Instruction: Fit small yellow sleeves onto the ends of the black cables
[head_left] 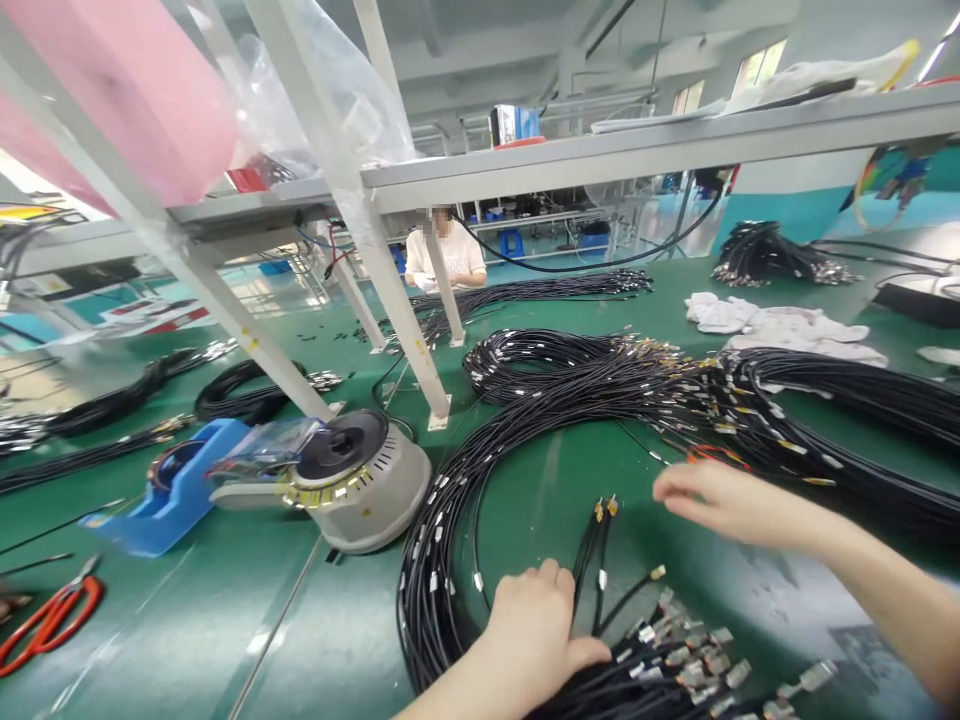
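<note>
My left hand is closed over a bundle of thin black cables with silver connector ends, low in the middle of the head view. A few cable ends with gold tips stick up past its fingers. My right hand reaches in from the right, fingers bent and close together, just above the green table beside a big coil of black cables. What its fingertips hold, if anything, is hidden.
A grey tape dispenser and a blue tape holder stand left of the coil. Red-handled scissors lie at far left. White shelf legs stand mid-table. White cloths lie at right. Another person sits across the table.
</note>
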